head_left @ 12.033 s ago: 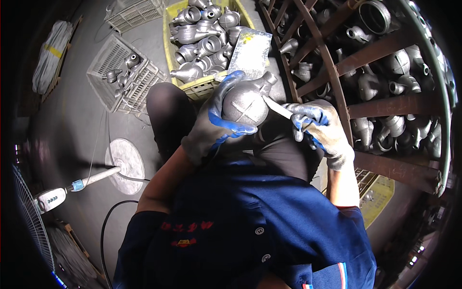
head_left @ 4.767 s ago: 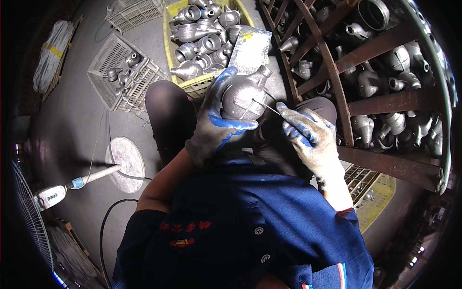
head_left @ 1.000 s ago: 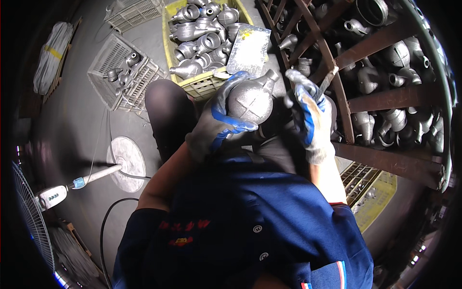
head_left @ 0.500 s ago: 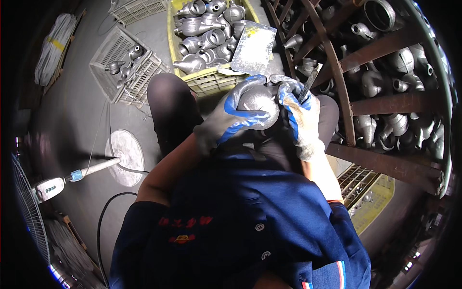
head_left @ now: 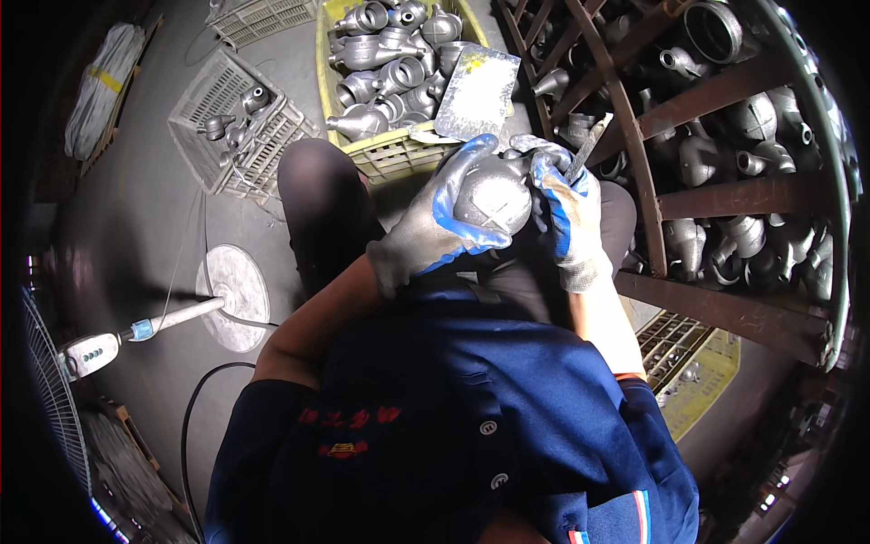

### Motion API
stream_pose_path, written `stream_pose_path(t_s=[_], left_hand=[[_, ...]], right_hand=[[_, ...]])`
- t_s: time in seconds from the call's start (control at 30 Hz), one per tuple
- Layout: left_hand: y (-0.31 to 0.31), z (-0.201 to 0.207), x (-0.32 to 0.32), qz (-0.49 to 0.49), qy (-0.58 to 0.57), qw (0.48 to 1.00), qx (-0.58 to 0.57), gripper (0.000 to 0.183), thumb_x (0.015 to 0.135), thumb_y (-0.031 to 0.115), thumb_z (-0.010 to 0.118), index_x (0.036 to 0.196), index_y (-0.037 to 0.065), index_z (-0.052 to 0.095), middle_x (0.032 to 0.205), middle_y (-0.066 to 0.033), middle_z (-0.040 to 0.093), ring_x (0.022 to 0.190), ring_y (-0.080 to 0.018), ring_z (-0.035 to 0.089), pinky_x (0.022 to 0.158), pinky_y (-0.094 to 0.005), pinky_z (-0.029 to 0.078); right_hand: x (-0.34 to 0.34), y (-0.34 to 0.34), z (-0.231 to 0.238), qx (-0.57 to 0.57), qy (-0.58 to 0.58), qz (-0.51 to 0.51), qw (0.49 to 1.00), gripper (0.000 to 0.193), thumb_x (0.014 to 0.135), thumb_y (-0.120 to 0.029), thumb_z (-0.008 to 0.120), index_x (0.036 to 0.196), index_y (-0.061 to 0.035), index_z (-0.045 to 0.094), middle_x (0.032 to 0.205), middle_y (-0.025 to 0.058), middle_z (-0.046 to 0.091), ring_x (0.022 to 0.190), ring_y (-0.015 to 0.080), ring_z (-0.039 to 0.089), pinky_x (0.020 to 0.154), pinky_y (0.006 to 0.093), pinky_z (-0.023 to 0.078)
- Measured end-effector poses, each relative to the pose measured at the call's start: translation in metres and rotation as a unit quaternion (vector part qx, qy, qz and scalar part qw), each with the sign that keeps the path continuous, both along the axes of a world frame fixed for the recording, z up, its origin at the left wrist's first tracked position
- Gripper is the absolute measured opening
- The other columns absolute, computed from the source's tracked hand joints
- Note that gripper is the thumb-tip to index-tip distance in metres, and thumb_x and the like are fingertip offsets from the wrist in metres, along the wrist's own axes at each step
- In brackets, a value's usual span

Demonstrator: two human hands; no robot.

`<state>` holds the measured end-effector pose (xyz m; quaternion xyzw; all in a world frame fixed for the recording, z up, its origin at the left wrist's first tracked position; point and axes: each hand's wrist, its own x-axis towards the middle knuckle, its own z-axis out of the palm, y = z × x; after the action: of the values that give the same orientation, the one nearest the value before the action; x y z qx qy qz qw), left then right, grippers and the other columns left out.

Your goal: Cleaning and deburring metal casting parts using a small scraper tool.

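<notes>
My left hand (head_left: 431, 220), in a grey glove with blue palm coating, is wrapped round a rounded grey metal casting (head_left: 494, 198) above my lap. Raised seam lines cross on the casting's bulging side. My right hand (head_left: 573, 218), gloved alike, is closed round a flat grey file (head_left: 593, 143) whose end sticks out up and to the right. The right fingers are close to the casting's far right side, where a smaller neck shows; whether the file touches it is hidden.
Ahead, a yellow crate (head_left: 399, 156) holds several castings and a worn metal plate (head_left: 478, 91). A grey crate (head_left: 195, 136) with a few castings is to its left. On the right stands a rusty rack (head_left: 634, 136) full of castings. A fan (head_left: 91, 355) lies left.
The casting has turned a little in my left hand, so its crossed seams show more. My right hand with the file has shifted slightly right.
</notes>
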<state>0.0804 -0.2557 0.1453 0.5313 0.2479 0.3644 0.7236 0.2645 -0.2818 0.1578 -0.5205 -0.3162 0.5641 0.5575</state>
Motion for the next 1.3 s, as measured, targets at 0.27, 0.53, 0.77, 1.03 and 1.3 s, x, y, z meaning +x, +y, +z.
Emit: stream_pose_path(t_s=[0.27,0.53,0.77,1.03,1.3], left_hand=[[-0.001,0.001,-0.003,0.019,0.013,1.000,0.007,0.073,0.078,0.003,0.072,0.141,0.004,0.033,0.131,-0.0101,0.048,0.122,-0.0181,0.046,0.103,-0.0329,0.039],[0.012,-0.025,-0.018,0.027,-0.141,0.981,-0.134,0.049,0.092,0.015,0.057,0.134,-0.001,0.039,0.129,-0.0098,0.050,0.119,-0.0198,0.050,0.102,-0.0332,0.038],[0.023,-0.013,-0.008,-0.074,-0.287,0.876,-0.381,0.054,0.096,0.039,0.045,0.132,-0.001,0.042,0.128,-0.0169,0.053,0.118,-0.0291,0.051,0.102,-0.0452,0.039],[0.007,-0.003,-0.026,0.030,-0.312,0.937,-0.154,0.053,0.096,0.037,0.045,0.138,0.006,0.037,0.138,-0.0186,0.042,0.125,-0.0340,0.045,0.100,-0.0513,0.042],[0.010,-0.019,-0.028,0.055,-0.285,0.948,-0.132,0.058,0.096,0.039,0.041,0.143,0.008,0.027,0.144,-0.0150,0.035,0.132,-0.0314,0.037,0.104,-0.0528,0.037]], right_hand=[[-0.009,0.007,-0.003,0.073,-0.033,-0.015,0.997,0.030,0.090,-0.014,0.059,0.118,-0.0006,0.059,0.086,0.0032,0.067,0.047,-0.0011,0.038,0.043,0.0141,0.027],[0.011,0.024,0.002,0.068,0.124,0.047,0.989,0.029,0.088,-0.009,0.058,0.117,-0.0020,0.060,0.070,-0.0061,0.054,0.044,-0.0012,0.037,0.037,0.0156,0.028],[0.010,0.034,-0.023,0.025,0.179,-0.007,0.984,0.029,0.091,-0.007,0.054,0.119,-0.0011,0.056,0.083,0.0018,0.061,0.060,0.0046,0.051,0.043,0.0175,0.039],[0.012,-0.012,-0.036,-0.009,0.152,-0.038,0.988,0.027,0.095,-0.022,0.051,0.113,-0.0017,0.055,0.096,0.0133,0.066,0.056,0.0109,0.051,0.046,0.0215,0.040],[-0.025,-0.031,-0.031,0.018,-0.064,0.000,0.998,0.048,0.085,-0.017,0.069,0.127,0.0000,0.052,0.086,-0.0006,0.060,0.064,0.0017,0.049,0.056,0.0174,0.039]])
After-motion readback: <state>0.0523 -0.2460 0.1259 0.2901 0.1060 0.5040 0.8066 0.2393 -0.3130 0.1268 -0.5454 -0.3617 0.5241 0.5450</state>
